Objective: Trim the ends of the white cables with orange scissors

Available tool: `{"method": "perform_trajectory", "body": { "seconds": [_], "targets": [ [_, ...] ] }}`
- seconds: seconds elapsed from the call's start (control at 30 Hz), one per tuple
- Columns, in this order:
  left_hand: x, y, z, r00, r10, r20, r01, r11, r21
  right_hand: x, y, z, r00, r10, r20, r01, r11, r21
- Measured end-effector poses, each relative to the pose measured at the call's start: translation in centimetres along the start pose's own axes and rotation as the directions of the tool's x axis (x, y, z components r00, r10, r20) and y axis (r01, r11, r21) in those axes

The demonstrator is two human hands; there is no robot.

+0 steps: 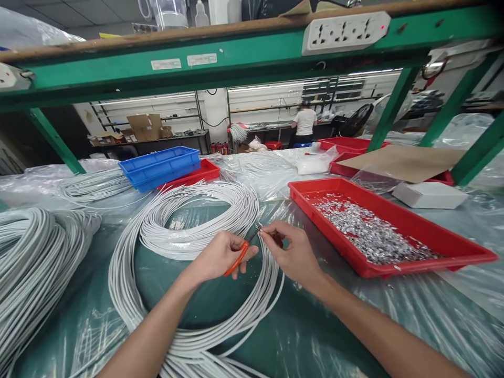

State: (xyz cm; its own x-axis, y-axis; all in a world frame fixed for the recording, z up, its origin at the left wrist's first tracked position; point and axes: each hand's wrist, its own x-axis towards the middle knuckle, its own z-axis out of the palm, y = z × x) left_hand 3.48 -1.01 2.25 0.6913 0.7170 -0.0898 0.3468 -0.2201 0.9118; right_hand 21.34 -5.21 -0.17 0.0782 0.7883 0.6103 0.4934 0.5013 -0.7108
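Note:
My left hand is closed around the orange handles of small scissors. Their dark blades point up and right, toward the fingertips of my right hand. That hand pinches the end of a white cable; a small shiny metal piece shows by the blade tips, though its exact shape is too small to tell. Beneath both hands lies a big loose coil of white cable. A second coil rests on its far part, just beyond my left hand.
To the right, a red tray holds many small metal pieces. A white box stands behind it. A blue tray sits at back left, a thick cable bundle at left. A green shelf beam crosses above. One person is far off.

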Motion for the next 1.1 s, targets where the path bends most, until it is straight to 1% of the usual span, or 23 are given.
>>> {"method": "perform_trajectory", "body": {
  "seconds": [0.07,0.1,0.17,0.23,0.3,0.43,0.53,0.6,0.77,0.83,0.9,0.97,1.03,1.1],
  "targets": [
    [0.0,0.1,0.1,1.000,-0.006,0.004,0.006,1.000,-0.026,-0.2,0.0,0.1,0.998,-0.057,-0.040,0.055,0.997,-0.060],
    [0.0,0.1,0.1,1.000,-0.012,-0.003,0.012,0.999,-0.033,-0.3,0.0,0.2,0.998,-0.055,-0.044,0.053,0.997,-0.050],
    [0.0,0.1,0.1,1.000,-0.009,-0.029,0.008,0.999,-0.038,-0.2,0.3,0.1,1.000,0.012,-0.023,-0.011,0.999,0.032],
    [0.1,0.0,-0.1,0.997,0.023,-0.073,-0.026,0.999,-0.042,0.0,0.6,0.1,0.994,0.105,0.027,-0.108,0.985,0.131],
    [0.3,-0.1,-0.2,0.988,0.068,-0.138,-0.077,0.995,-0.061,0.1,0.8,0.1,0.981,0.163,0.101,-0.182,0.960,0.215],
    [0.4,0.0,-0.2,0.958,0.125,-0.257,-0.169,0.973,-0.159,-0.1,0.8,0.5,0.952,0.172,0.255,-0.249,0.917,0.312],
    [0.4,0.3,-0.1,0.948,0.136,-0.288,-0.206,0.951,-0.228,-0.3,0.6,0.7,0.934,0.150,0.323,-0.255,0.915,0.313],
    [0.3,0.4,-0.1,0.951,0.143,-0.275,-0.212,0.947,-0.243,-0.3,0.4,0.6,0.923,0.142,0.357,-0.262,0.912,0.315],
    [0.4,0.1,-0.4,0.972,0.131,-0.197,-0.182,0.947,-0.266,-0.1,0.2,0.3,0.881,0.147,0.450,-0.306,0.902,0.304],
    [0.5,-0.2,-0.5,0.973,0.118,-0.197,-0.170,0.947,-0.272,-0.2,0.1,0.3,0.892,0.140,0.430,-0.265,0.932,0.247],
    [0.6,-0.3,-0.5,0.974,0.112,-0.197,-0.165,0.947,-0.276,-0.3,-0.1,0.3,0.921,0.121,0.369,-0.196,0.965,0.173],
    [0.6,-0.2,-0.4,0.976,0.105,-0.188,-0.158,0.942,-0.295,-0.5,-0.2,0.4,0.940,0.110,0.323,-0.158,0.979,0.127],
    [0.5,0.1,-0.2,0.979,0.101,-0.175,-0.154,0.931,-0.329,-0.6,-0.3,0.4,0.942,0.111,0.316,-0.167,0.973,0.157],
    [0.4,0.3,-0.1,0.982,0.099,-0.159,-0.152,0.917,-0.368,-0.6,-0.5,0.3,0.933,0.114,0.341,-0.203,0.949,0.239]
  ]
}}
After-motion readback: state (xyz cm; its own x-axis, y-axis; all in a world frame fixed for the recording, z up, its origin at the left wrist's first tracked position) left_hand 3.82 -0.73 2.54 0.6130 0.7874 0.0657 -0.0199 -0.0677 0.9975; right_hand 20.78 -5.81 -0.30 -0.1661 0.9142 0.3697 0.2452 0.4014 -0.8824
